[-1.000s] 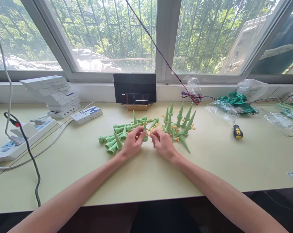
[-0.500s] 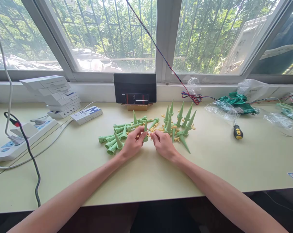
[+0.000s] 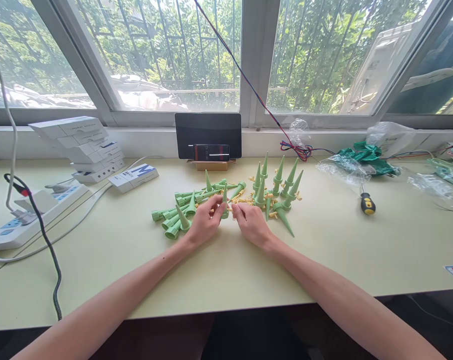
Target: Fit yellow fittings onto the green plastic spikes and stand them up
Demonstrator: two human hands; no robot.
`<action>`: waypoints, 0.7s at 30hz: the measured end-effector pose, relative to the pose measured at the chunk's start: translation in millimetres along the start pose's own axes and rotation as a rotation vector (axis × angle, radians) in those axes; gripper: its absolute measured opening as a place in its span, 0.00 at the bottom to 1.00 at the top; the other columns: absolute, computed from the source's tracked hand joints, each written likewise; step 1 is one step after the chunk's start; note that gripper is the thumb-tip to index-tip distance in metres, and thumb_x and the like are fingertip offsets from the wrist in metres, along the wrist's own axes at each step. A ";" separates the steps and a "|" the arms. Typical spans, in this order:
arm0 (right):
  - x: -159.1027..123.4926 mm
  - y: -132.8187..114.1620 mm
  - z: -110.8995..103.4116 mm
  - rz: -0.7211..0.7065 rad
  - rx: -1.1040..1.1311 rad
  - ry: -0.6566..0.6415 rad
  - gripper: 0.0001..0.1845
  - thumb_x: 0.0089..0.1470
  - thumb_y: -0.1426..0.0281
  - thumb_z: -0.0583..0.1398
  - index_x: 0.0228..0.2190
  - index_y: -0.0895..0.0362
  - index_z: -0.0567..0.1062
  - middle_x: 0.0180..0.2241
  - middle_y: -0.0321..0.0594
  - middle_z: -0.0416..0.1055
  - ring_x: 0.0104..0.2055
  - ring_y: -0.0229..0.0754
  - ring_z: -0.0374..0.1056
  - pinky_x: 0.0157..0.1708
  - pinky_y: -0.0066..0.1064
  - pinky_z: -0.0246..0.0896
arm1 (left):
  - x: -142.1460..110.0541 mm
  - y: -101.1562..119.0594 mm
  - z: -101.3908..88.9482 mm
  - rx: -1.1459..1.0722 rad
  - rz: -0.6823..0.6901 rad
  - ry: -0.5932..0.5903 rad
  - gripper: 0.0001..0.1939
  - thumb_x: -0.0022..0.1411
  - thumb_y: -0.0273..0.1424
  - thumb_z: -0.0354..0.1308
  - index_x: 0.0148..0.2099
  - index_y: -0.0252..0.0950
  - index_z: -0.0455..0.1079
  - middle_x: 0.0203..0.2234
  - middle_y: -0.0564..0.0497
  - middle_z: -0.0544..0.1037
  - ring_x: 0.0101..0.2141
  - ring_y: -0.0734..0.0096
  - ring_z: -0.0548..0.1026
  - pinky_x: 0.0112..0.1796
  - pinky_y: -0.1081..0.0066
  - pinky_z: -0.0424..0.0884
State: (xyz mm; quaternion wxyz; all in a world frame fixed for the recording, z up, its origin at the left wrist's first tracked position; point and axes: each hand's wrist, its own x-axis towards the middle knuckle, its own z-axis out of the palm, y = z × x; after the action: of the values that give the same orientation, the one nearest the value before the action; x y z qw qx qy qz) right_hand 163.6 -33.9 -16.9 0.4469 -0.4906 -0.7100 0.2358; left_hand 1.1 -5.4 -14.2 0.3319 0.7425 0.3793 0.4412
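Note:
My left hand (image 3: 207, 218) is closed around a green plastic watering spike (image 3: 225, 202), its pointed end up. Close on its right, my right hand (image 3: 252, 221) pinches a small yellow valve (image 3: 231, 210) at the spike's side; how far the valve sits in the spike I cannot tell. Left of my hands lie several loose green spikes and tubes (image 3: 169, 225). To the right stand several spikes fitted with yellow valves (image 3: 277, 182), and one lies on its side (image 3: 285, 223). Behind my fingers, loose yellow valves (image 3: 236, 196) are partly hidden.
At the back stand a black tablet (image 3: 207, 131) and a phone (image 3: 211, 152) on a holder. White boxes (image 3: 93, 147) and a power strip (image 3: 42, 215) are on the left. A screwdriver (image 3: 368, 204) and green plastic wrapping (image 3: 365, 157) lie on the right.
Almost nothing has moved. My right fingers have shifted very slightly at the yellow valve, and the left hand keeps its hold on the spike.

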 end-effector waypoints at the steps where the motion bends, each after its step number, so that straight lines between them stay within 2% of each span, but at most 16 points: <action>1: -0.2 0.2 0.2 0.002 -0.004 0.001 0.21 0.65 0.61 0.47 0.22 0.55 0.63 0.19 0.33 0.62 0.21 0.35 0.56 0.26 0.27 0.49 | 0.3 0.7 -0.3 0.013 -0.010 0.011 0.11 0.67 0.40 0.51 0.42 0.38 0.68 0.30 0.53 0.70 0.24 0.77 0.66 0.22 0.75 0.64; 8: -1.0 0.2 0.5 -0.024 0.001 -0.003 0.12 0.62 0.61 0.53 0.32 0.56 0.69 0.27 0.36 0.70 0.26 0.36 0.60 0.29 0.27 0.53 | 0.5 2.6 -1.0 0.030 -0.037 0.052 0.12 0.67 0.40 0.52 0.42 0.37 0.68 0.31 0.52 0.73 0.23 0.77 0.66 0.21 0.76 0.63; 15: -0.9 -0.4 0.3 -0.032 -0.011 0.000 0.14 0.62 0.65 0.52 0.25 0.56 0.64 0.24 0.34 0.64 0.25 0.36 0.55 0.28 0.27 0.51 | -0.3 0.7 -0.4 0.011 -0.031 0.021 0.13 0.67 0.41 0.51 0.43 0.37 0.68 0.31 0.51 0.72 0.24 0.76 0.67 0.22 0.76 0.66; 21: -1.7 -2.9 -1.2 -0.008 0.002 0.007 0.16 0.61 0.65 0.51 0.23 0.55 0.61 0.21 0.32 0.61 0.24 0.35 0.52 0.26 0.28 0.49 | 0.6 3.3 0.1 -0.070 0.010 -0.008 0.12 0.66 0.40 0.52 0.43 0.36 0.69 0.34 0.49 0.73 0.29 0.73 0.70 0.27 0.71 0.75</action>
State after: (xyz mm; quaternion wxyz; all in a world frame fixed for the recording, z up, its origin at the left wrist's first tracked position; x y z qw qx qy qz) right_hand 163.4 -36.7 -14.8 0.4510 -0.4882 -0.7099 0.2331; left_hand 2.3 -6.5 -11.3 0.3569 0.7341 0.3588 0.4528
